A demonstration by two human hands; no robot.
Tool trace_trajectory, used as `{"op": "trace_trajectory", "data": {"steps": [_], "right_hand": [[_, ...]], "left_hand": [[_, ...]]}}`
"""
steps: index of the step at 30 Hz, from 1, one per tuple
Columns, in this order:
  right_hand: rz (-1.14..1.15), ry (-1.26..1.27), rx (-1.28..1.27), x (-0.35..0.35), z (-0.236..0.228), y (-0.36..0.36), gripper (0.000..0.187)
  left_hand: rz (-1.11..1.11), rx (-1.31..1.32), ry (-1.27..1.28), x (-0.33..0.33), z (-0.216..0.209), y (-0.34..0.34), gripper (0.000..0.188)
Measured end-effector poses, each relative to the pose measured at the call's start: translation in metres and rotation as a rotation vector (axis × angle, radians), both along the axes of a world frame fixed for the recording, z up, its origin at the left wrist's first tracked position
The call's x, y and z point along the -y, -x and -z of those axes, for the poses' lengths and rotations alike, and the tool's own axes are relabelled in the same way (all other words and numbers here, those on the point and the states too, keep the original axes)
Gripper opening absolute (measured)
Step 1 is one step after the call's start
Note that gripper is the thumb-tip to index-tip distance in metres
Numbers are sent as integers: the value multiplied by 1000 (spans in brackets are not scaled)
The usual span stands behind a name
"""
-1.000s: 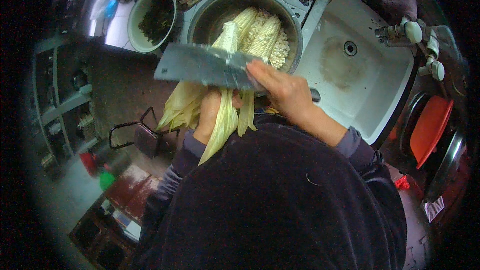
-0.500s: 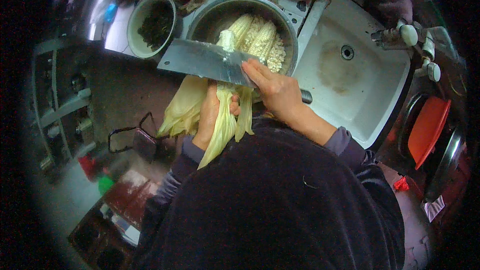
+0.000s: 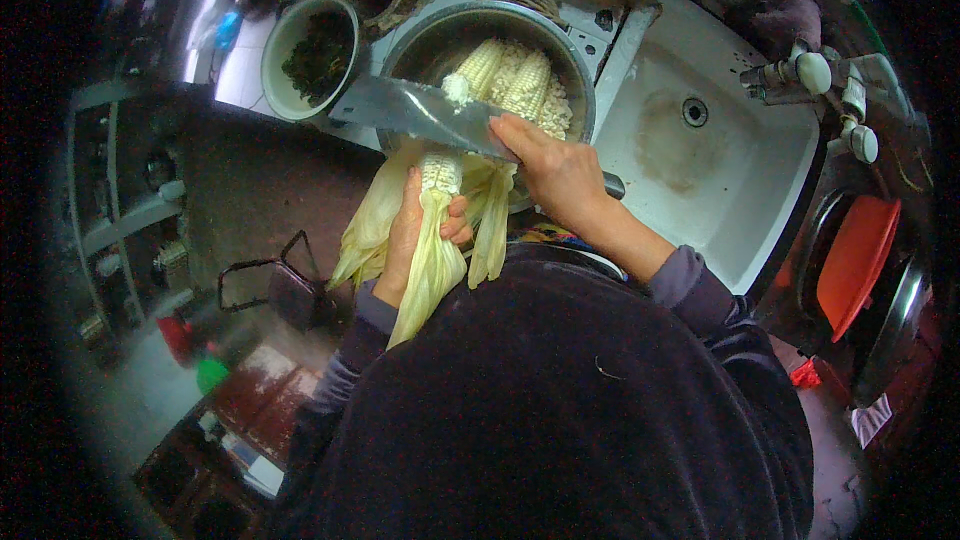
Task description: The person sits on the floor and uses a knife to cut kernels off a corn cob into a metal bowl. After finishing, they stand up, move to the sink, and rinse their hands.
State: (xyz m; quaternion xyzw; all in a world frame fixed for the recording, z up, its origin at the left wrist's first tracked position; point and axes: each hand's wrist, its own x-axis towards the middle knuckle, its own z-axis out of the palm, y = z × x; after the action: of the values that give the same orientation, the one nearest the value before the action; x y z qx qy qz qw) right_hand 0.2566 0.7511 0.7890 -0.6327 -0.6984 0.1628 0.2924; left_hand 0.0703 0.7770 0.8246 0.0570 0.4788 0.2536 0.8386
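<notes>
My left hand (image 3: 403, 238) is closed around an ear of corn (image 3: 440, 173), its pale kernels bare at the top. Peeled-back yellow-green husks (image 3: 428, 265) hang from the ear around that hand. My right hand (image 3: 560, 172) grips a wide cleaver (image 3: 415, 120), with fingers against the blade's near end; the dark handle (image 3: 614, 185) sticks out beyond the hand. Slightly blurred, the blade lies across the top of the ear and over the near rim of a metal basin (image 3: 400, 43). Inside the basin are corn cobs (image 3: 525, 90) and loose kernels (image 3: 553, 118). White bits show by the blade's upper edge.
To the left of the basin stands a white bowl (image 3: 273, 80) with dark leafy matter. At the right is a white sink (image 3: 750, 180) with taps (image 3: 814, 72). A red basin (image 3: 856, 258) leans beyond it. A small stool (image 3: 298, 292) stands at the lower left.
The ear's bare kernels now show below the blade, where the cleaver hid them before. My left hand has moved slightly down, away from the blade. Both hands keep their holds.
</notes>
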Motion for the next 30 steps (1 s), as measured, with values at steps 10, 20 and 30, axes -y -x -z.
{"op": "trace_trajectory", "data": {"steps": [10,20,30], "right_hand": [[42,-19,-29,-8,17,-2,30],[118,184,-361,-27,23,-30,38],[-184,-143,-32,49,-30,-9,39]], "left_hand": [[85,62,11,1,13,15,42],[73,228,119,-1,6,12,49],[63,175,-15,-1,6,8,44]]}}
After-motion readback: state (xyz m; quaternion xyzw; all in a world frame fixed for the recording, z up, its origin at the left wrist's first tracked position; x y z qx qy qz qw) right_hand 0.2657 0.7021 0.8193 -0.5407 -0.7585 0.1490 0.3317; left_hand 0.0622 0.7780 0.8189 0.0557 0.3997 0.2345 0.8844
